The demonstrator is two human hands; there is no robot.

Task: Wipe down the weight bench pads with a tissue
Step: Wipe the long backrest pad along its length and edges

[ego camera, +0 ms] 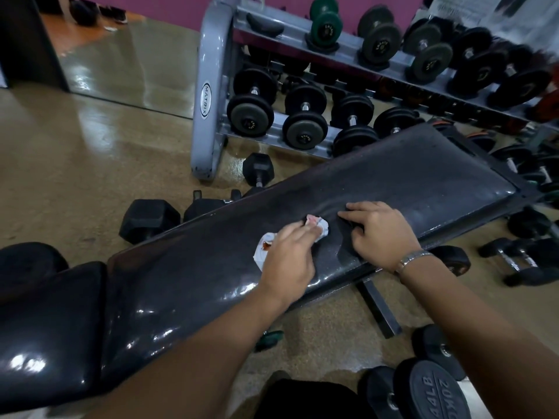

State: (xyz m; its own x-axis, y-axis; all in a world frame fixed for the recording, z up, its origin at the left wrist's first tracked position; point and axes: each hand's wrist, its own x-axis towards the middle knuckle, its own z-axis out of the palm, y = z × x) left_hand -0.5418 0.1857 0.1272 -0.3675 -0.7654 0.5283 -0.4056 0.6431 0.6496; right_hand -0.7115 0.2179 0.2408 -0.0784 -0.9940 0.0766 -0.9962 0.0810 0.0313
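Note:
A long black back pad (393, 173) of the weight bench runs diagonally across the middle, with a shorter black seat pad (51, 322) at its lower-left end. My left hand (287, 261) presses a crumpled white tissue (266, 246) with reddish marks flat onto the back pad's middle. The tissue sticks out at both sides of the fingers. My right hand (381, 234), with a metal watch band on the wrist, rests on the pad just right of the tissue, fingers curled over the near edge and holding nothing.
A grey Matrix dumbbell rack (211, 95) stands behind the bench, loaded with round dumbbells. Hex dumbbells (151, 219) lie on the tan floor by the bench's far side. More dumbbells (435, 388) lie at the lower right and right. A bench foot bar (378, 309) crosses the floor.

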